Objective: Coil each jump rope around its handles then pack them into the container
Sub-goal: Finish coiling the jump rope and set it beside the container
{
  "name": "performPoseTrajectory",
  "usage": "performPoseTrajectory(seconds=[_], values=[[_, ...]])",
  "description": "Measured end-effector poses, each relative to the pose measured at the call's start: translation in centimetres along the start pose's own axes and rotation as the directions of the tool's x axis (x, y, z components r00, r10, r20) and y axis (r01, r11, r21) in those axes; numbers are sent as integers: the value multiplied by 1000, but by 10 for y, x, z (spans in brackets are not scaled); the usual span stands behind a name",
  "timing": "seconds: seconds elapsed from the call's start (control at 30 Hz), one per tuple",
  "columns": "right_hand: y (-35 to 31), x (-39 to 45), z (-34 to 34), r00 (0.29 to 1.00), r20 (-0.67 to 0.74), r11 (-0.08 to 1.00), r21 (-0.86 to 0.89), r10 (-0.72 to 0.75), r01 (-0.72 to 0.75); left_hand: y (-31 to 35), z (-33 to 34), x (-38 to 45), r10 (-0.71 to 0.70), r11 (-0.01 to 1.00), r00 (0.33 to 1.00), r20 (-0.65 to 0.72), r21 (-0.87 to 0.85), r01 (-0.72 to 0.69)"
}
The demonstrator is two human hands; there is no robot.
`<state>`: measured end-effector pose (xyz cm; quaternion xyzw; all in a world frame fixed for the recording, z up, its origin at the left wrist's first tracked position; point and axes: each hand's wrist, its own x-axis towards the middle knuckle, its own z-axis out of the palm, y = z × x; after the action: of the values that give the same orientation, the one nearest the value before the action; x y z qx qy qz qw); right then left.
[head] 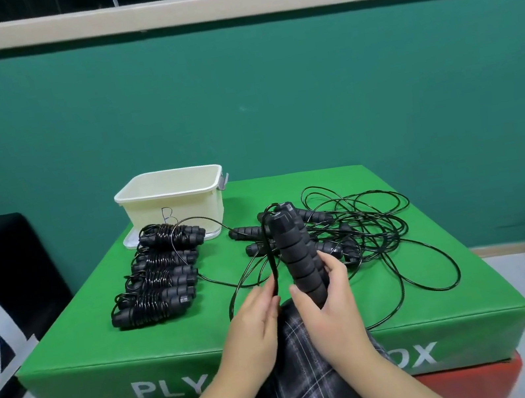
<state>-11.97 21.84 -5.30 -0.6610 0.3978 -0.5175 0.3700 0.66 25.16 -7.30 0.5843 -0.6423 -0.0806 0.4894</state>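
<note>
The right hand (322,296) grips a pair of black jump rope handles (298,255) upright above the green plyo box (312,340); the left hand (256,318) pinches their black cord (271,266) (four coiled ropes (159,278) lie beside the cream container (171,200)).

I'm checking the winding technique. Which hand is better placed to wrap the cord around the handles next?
Probably the left hand: it already pinches the cord beside the handles, which the right hand grips upright.

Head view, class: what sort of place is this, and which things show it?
Probably a gym or sports room. The work surface is a green padded plyo box stacked on a red one, black jump ropes lie on it, and the wall behind is plain green.
</note>
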Motion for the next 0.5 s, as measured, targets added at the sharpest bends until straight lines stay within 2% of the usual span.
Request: performPoseTrajectory(seconds=[0.2,0.33,0.4,0.5], values=[[1,0,4,1000,11,1000,-9,29,-29,7,10,-5,69,998,991,118,-13,-68],[1,-2,5,999,-20,998,-21,50,-50,11,14,-10,51,999,991,125,6,-52],[1,-1,4,998,-20,998,-22,62,-62,14,13,-9,59,996,987,151,56,-68],[-1,2,2,997,-27,997,-27,78,-79,17,11,-6,99,960,972,215,235,-150]])
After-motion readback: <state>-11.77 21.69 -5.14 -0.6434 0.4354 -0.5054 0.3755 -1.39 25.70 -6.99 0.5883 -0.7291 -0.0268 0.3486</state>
